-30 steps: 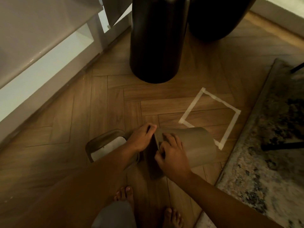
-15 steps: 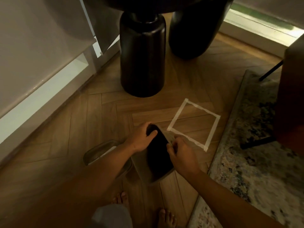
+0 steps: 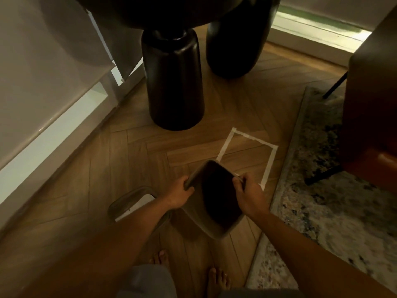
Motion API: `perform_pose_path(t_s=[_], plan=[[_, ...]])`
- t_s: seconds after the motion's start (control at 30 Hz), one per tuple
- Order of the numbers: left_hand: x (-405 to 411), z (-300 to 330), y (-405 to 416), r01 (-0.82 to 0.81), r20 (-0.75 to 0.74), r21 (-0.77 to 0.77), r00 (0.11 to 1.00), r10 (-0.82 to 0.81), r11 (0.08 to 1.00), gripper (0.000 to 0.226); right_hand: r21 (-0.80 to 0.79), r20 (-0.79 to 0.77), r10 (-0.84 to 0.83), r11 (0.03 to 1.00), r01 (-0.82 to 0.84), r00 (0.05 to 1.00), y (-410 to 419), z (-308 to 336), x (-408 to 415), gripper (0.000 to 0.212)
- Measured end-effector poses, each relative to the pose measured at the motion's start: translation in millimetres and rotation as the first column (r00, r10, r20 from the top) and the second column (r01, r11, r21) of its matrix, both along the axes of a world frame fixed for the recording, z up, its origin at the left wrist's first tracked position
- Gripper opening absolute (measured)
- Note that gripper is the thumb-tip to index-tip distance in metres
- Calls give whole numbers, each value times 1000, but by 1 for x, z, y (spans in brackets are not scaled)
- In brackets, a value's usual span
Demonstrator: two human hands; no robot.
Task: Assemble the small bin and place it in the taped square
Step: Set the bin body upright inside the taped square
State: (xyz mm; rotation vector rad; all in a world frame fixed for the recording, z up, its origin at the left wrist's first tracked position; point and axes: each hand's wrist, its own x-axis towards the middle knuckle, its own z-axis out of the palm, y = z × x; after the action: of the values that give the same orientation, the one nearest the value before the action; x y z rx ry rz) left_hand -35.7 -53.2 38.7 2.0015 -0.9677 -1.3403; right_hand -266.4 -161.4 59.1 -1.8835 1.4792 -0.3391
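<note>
Left hand [image 3: 179,195] and right hand [image 3: 247,191] each grip opposite rims of the grey-brown plastic bin body [image 3: 211,198], mouth upward, beside (not inside) the white taped square [image 3: 247,155], probably for lowering.

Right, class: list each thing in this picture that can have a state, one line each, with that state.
bin: open-topped, lidless, tilted, held at its rim, not inside the square
left hand: gripping the bin's left rim
right hand: gripping the bin's right rim
lid: lying on the floor left of the bin, off it
taped square: nothing standing inside it
</note>
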Motion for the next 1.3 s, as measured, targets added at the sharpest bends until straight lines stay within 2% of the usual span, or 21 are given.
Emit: perform_pose_path(t_s=[0.2,0.6,0.8,0.93,0.97,1.03,1.1,1.2,1.3], plan=[[-7,-7,0,-25,112,-52,993,31,998,58,-14,12,-12,1000,12,1000,-19,-5,2,22],[-34,-24,-12,-152,78,-186,982,169,971,100,95,196,-291,956,277,937,-44,-24,-5,21],[-44,-11,-26,-145,52,-253,985,163,957,102,213,174,-357,924,319,918,-42,-27,-23,23],[-54,-6,-27,-38,51,-266,997,53,963,105,263,32,-236,939,219,971,-39,-27,-38,11],[-56,-5,-25,-6,51,-270,998,21,963,108,268,17,-195,946,184,981,-39,-25,-43,19],[-58,-5,-20,80,59,-257,996,-67,963,119,283,35,-103,955,89,994,-38,-19,-52,53],[-57,-5,-14,175,81,-221,984,-160,959,136,240,83,34,969,-54,996,-37,-12,-60,73],[-49,-5,-10,269,79,-180,963,-258,946,154,185,131,269,939,-290,954,-32,-7,-69,110],[-42,-3,-10,308,62,-147,951,-302,940,157,165,89,377,907,-387,922,-23,-5,-72,141]])
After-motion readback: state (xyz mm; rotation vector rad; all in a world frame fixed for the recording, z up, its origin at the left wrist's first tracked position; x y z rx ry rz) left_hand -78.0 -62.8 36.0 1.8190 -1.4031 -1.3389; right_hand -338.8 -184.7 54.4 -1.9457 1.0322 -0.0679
